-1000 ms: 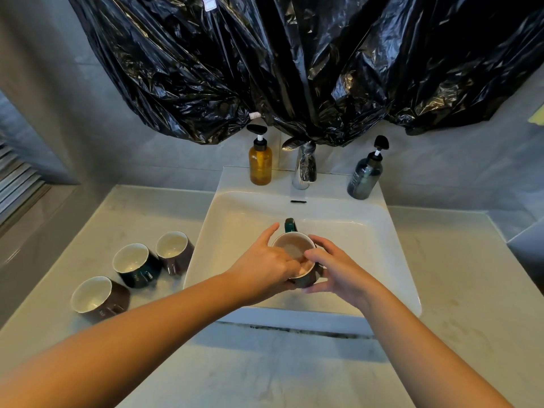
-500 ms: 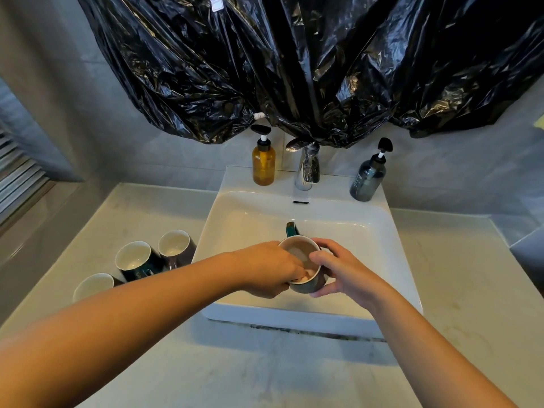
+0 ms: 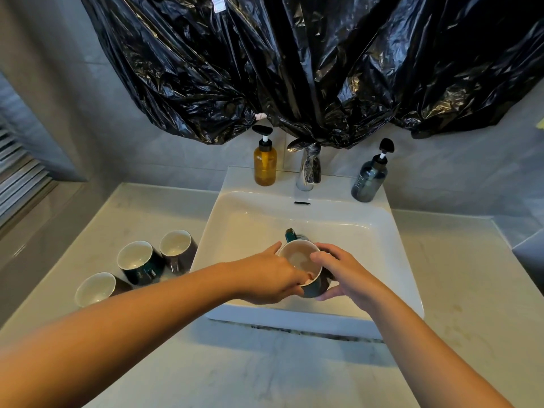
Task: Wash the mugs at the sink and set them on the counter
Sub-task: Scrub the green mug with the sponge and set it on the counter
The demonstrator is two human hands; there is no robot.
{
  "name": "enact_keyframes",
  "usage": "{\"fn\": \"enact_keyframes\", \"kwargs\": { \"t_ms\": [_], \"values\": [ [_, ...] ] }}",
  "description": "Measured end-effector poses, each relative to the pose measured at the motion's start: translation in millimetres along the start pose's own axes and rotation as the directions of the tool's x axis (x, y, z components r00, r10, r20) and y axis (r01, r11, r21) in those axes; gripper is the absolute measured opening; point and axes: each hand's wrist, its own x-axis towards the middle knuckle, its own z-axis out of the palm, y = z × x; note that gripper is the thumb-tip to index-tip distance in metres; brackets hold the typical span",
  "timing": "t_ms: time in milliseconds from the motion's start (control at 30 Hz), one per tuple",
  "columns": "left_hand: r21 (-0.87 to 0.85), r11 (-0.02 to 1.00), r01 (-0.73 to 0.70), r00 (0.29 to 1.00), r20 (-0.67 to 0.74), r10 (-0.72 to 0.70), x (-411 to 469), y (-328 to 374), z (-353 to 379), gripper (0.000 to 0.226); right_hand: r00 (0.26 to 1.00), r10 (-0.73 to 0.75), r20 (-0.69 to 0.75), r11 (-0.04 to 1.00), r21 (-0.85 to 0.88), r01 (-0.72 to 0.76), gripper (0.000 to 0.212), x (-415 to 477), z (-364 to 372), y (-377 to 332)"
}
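Head view: the teal mug (image 3: pixel 297 257) is held upright over the white sink (image 3: pixel 250 228), near the front of the basin, its pale inside facing up and its handle pointing away toward the faucet (image 3: pixel 307 172). The left hand (image 3: pixel 268 278) has its fingers hooked over the near rim with the tips down inside the cup, the thumb lying along the outside of the rim. The right hand (image 3: pixel 344 272) wraps round the mug's right side, fingers curled over the top edge and the thumb underneath (both hands are clearly in contact with it).

On the counter (image 3: pixel 456 275) left of the sink three more mugs stand upright close together: a dark mug (image 3: pixel 94 288) nearest, a green mug (image 3: pixel 138 260) in the middle, and a brown mug (image 3: pixel 178 248) just beside the sink's edge. An amber pump bottle (image 3: pixel 265 164) and a dark pump bottle (image 3: pixel 369 179) flank the faucet on the sink's back ledge. Black plastic sheeting (image 3: pixel 294 69) hangs on the wall above.
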Motion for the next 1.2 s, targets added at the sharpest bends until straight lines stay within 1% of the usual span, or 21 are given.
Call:
{"fn": "enact_keyframes", "kwargs": {
  "t_ms": [67,133,233,300,367,433,467,533,633,667,733,767,867,933,967,1000,1033,1133,1167,1200],
  "values": [
    [0.006,1.0,0.029,0.993,-0.116,-0.029,1,2,-1,0.023,1.0,0.024,-0.006,0.999,0.033,-0.024,0.036,1,-2,3],
    [-0.024,0.998,0.065,0.969,-0.237,-0.069,2,4,0,0.024,0.999,0.034,-0.022,0.999,0.021,-0.033,0.037,2,-2,5],
    [-0.033,0.996,0.078,0.946,-0.314,-0.084,3,7,6,0.031,0.999,0.021,-0.046,0.999,-0.028,-0.023,0.038,3,-3,4],
    [-0.048,0.995,0.084,0.94,-0.329,-0.095,3,8,10,0.032,0.998,0.018,-0.059,0.999,-0.042,-0.021,0.04,3,-3,3],
    [-0.062,0.995,0.084,0.953,-0.286,-0.098,3,7,11,0.029,0.997,0.009,-0.073,0.998,-0.066,-0.014,0.041,2,-3,2],
    [-0.035,0.997,0.064,0.983,-0.169,-0.069,2,5,11,0.025,0.997,-0.003,-0.075,0.995,-0.102,-0.005,0.043,2,-3,1],
    [-0.005,0.999,0.043,0.993,-0.11,-0.043,2,4,11,0.026,0.998,-0.009,-0.068,0.993,-0.121,0.001,0.044,1,-2,0],
    [0.106,0.994,-0.018,0.999,-0.027,0.021,1,0,12,0.034,0.999,-0.021,-0.043,0.986,-0.164,0.013,0.046,1,-1,-3],
    [0.305,0.948,-0.09,0.996,0.011,0.091,0,-4,10,0.042,0.999,-0.036,-0.022,0.974,-0.227,0.03,0.047,2,-1,-7],
    [0.349,0.931,-0.103,0.993,-0.019,0.117,1,-5,11,0.041,0.999,-0.039,-0.022,0.974,-0.223,0.033,0.046,3,-1,-8],
    [0.396,0.912,-0.102,0.967,-0.177,0.184,3,-8,13,0.035,0.999,-0.037,-0.021,0.987,-0.159,0.034,0.043,3,-4,-10],
    [0.389,0.918,-0.077,0.947,-0.26,0.19,3,-9,13,0.032,0.999,-0.038,-0.021,0.993,-0.116,0.035,0.041,4,-5,-10],
    [0.313,0.95,-0.015,0.88,-0.447,0.162,5,-5,13,0.033,0.999,-0.037,-0.017,0.999,0.028,0.038,0.034,3,-6,-7],
    [0.252,0.967,-0.029,0.821,-0.546,0.167,7,1,15,0.035,0.999,-0.05,-0.014,0.993,0.108,0.051,0.029,2,-4,-4],
    [0.235,0.971,-0.044,0.802,-0.572,0.174,7,3,15,0.033,0.998,-0.06,-0.013,0.991,0.12,0.061,0.028,2,-5,-3],
    [0.24,0.969,-0.057,0.803,-0.566,0.187,7,5,16,0.031,0.997,-0.071,-0.011,0.992,0.104,0.072,0.027,2,-6,-3],
    [0.272,0.96,-0.066,0.825,-0.526,0.205,6,4,16,0.028,0.997,-0.081,-0.007,0.994,0.066,0.082,0.028,1,-7,-4],
    [0.387,0.917,-0.094,0.925,-0.306,0.224,3,-3,12,0.024,0.996,-0.082,0.02,0.996,-0.042,0.082,0.032,1,-9,-7],
    [0.407,0.909,-0.09,0.94,-0.266,0.213,3,-6,11,0.024,0.997,-0.08,0.018,0.995,-0.051,0.081,0.033,2,-9,-8],
    [0.412,0.908,-0.079,0.944,-0.263,0.201,2,-6,10,0.024,0.997,-0.081,0.008,0.996,-0.038,0.081,0.035,2,-8,-8]
  ]
}}
